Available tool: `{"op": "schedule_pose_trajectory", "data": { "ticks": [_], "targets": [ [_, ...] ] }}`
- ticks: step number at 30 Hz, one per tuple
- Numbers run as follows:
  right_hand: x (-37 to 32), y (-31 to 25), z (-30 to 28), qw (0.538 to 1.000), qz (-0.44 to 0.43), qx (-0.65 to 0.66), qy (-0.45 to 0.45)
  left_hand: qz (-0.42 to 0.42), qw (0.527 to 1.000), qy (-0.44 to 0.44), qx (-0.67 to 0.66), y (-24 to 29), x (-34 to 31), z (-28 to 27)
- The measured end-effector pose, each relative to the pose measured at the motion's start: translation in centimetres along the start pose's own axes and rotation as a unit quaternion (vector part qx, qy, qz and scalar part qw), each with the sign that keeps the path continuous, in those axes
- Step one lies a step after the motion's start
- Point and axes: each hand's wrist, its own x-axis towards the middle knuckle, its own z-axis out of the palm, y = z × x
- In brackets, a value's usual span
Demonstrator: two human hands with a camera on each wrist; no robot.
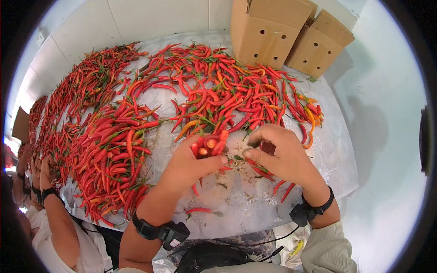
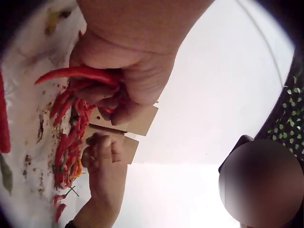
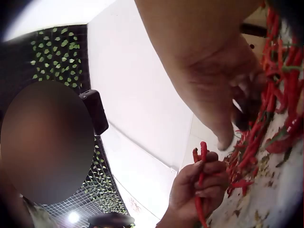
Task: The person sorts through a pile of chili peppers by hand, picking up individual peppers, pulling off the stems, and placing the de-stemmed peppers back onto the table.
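My left hand [image 1: 193, 159] grips a small bunch of red chili peppers [image 1: 210, 144] over the table, their cut-looking ends up by the thumb. In the left wrist view one red chili [image 2: 78, 73] sticks out past the curled fingers. To its right, my right hand [image 1: 282, 152] hovers close by, thumb apart from loosely bent fingers, and no chili shows in its grasp. In the right wrist view its fingertips [image 3: 242, 118] look dark, with loose chilies beyond. Below the hands lie a few single chilies, one [image 1: 199, 210] near the front edge.
A large heap of red chilies [image 1: 246, 98] spreads behind the hands, and a dense pile [image 1: 109, 159] lies to the left. Two cardboard boxes [image 1: 268, 38] stand at the back right. Another person's hand [image 1: 47, 173] works at the far left. Plant scraps [image 1: 236, 170] litter the table cover.
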Motion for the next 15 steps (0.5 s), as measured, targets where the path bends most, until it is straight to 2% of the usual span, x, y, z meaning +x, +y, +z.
{"op": "schedule_pose_trajectory", "data": {
  "ticks": [2, 5, 8, 11, 15],
  "targets": [
    [-0.4, 0.4, -0.7, 0.987, -0.010, -0.154, -0.052, -0.005, 0.999, 0.021, -0.028, 0.6, -0.1, -0.2],
    [-0.9, 1.1, -0.3, 0.960, 0.019, -0.250, -0.121, 0.006, 0.995, 0.047, -0.093, 0.8, -0.1, -0.3],
    [-0.6, 1.0, -0.1, 0.962, -0.018, -0.231, -0.142, 0.016, 0.992, 0.047, -0.119, 0.8, 0.0, -0.3],
    [-0.4, 1.0, 0.2, 0.975, -0.041, -0.181, -0.127, 0.017, 0.993, 0.038, -0.115, 0.8, 0.0, -0.2],
    [-0.1, 1.2, 0.3, 0.996, -0.008, -0.053, -0.070, 0.006, 0.994, 0.025, -0.109, 0.7, 0.0, -0.5]
  ]
}}
